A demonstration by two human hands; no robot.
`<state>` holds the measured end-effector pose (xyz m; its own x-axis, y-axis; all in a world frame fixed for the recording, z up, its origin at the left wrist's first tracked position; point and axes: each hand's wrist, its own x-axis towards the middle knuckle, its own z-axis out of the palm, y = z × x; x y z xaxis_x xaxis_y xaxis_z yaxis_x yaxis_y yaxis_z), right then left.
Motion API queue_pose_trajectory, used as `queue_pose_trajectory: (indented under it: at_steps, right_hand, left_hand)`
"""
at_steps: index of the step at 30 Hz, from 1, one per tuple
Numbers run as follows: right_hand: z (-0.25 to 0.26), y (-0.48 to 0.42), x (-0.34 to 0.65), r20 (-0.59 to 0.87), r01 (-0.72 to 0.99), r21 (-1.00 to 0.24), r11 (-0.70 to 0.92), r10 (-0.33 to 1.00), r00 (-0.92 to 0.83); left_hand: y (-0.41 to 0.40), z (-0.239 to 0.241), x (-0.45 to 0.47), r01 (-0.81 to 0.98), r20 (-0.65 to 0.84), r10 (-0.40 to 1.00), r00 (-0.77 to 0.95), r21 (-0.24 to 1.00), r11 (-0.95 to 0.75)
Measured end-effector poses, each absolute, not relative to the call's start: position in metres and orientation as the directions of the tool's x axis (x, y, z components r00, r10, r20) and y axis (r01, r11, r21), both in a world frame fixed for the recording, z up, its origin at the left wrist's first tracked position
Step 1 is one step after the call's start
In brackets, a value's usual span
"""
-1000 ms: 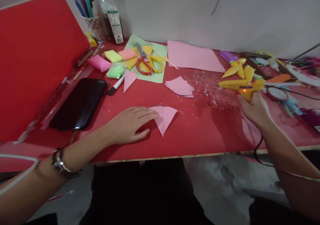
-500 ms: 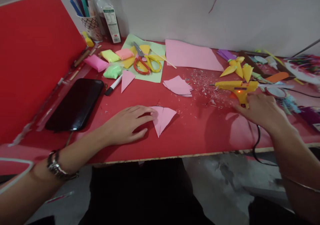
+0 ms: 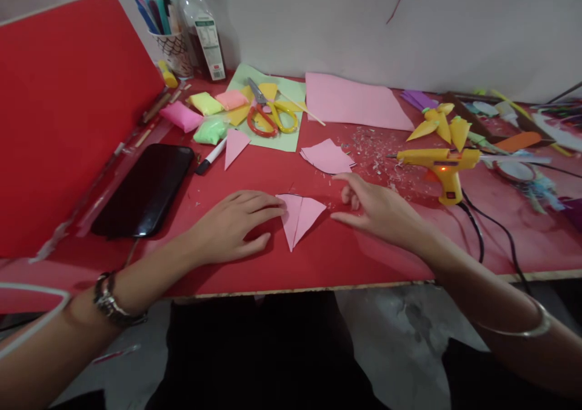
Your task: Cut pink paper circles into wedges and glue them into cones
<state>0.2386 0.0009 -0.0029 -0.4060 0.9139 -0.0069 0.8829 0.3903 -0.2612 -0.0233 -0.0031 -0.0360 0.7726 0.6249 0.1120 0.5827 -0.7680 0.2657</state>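
Both forearms run out of the picture at the bottom corners. The left hand [image 3: 240,222] lies palm down on the table [image 3: 273,270], its fingers close together and its thumb apart, the fingertips covering the left corner of the creased pink piece [image 3: 300,219]. That piece lies flat between the two hands, point towards the person. The right hand [image 3: 377,210] holds nothing: index finger and thumb stand apart near the piece's right corner, while the other fingers curl in and are partly hidden.

Half a second ago the right hand was at the handle of the yellow glue gun [image 3: 439,158]; now the gun rests on the table by itself, its light glowing orange, and the hand is beside the pink piece. The left hand has kept its place.

At left lies a dark phone [image 3: 145,188]. Beyond the hands are a pink stack [image 3: 327,155], scattered shavings [image 3: 370,146] and a marker [image 3: 211,157] partly covered by a pink triangle [image 3: 235,146]. Farther back, scissors [image 3: 261,99] lie over yellow and green sheets. The clutter at the far right is blurred and cut off; it may be craft scraps.
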Motion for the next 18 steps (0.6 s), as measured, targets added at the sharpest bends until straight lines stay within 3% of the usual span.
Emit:
queue_pose_trajectory:
  at_steps: [5, 12, 18]
  right_hand:
    - [-0.009, 0.021, 0.229, -0.040, 0.711, -0.539, 0.453, 0.829, -0.558]
    - [-0.013, 0.038, 0.225, -0.074, 0.585, -0.694, 0.419, 0.767, -0.637]
    - [-0.012, 0.046, 0.216, -0.096, 0.560, -0.708, 0.430, 0.727, -0.679]
  left_hand:
    - [-0.003, -0.035, -0.023, 0.588, 0.091, 0.632, 0.770, 0.284, -0.758]
    - [-0.003, -0.036, -0.024, 0.575, 0.098, 0.632, 0.769, 0.329, -0.750]
    - [-0.002, -0.035, -0.024, 0.560, 0.097, 0.620, 0.778, 0.340, -0.756]
